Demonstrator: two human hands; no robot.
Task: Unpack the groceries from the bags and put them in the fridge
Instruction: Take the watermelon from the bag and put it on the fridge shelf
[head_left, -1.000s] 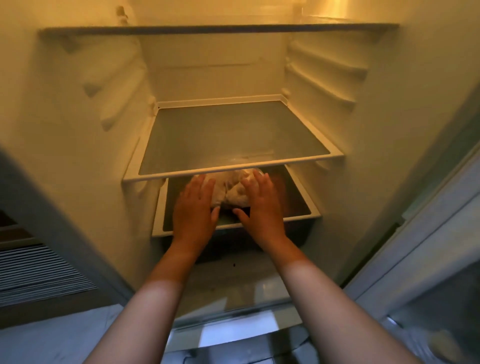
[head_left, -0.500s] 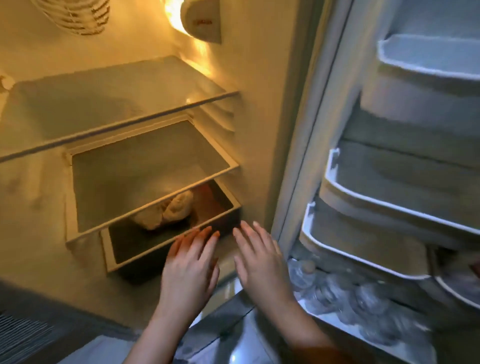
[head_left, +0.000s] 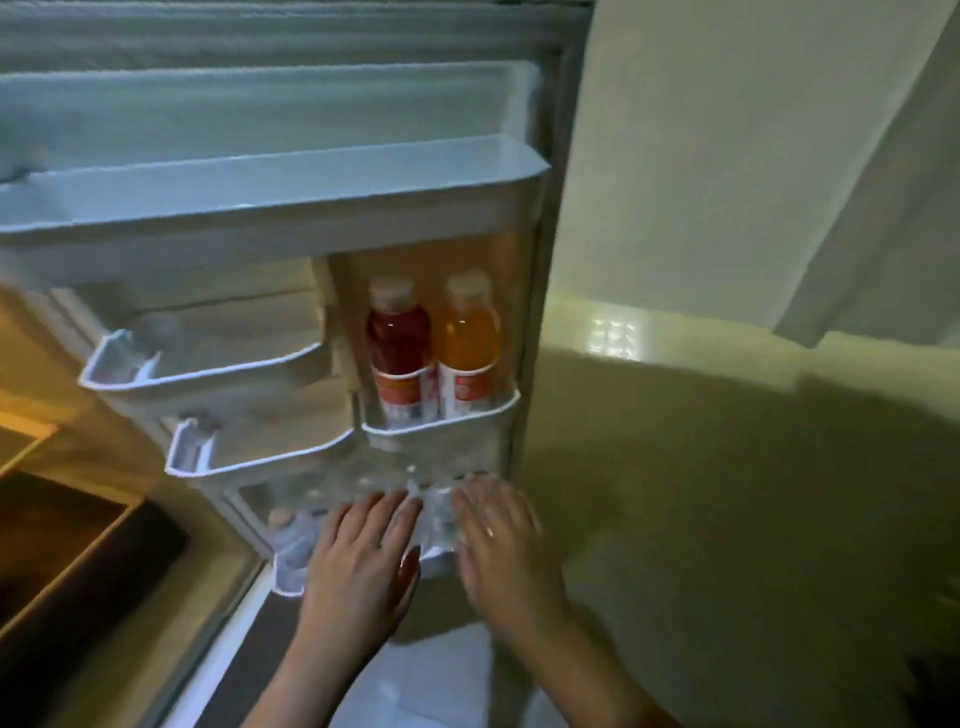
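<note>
Both hands, left (head_left: 358, 561) and right (head_left: 501, 540), flat and empty at the bottom door bin's clear bottles (head_left: 436, 519): likely heavy, slippery; grasp around mid-body.

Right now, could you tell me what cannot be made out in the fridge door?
Head view only:
- Clear bottles in the bottom door bin: blurred and partly covered by the left hand and right hand; count unclear.
- Labels on the red bottle and orange bottle: too blurred to read.
- Fridge interior: cut off at the left edge.
</note>
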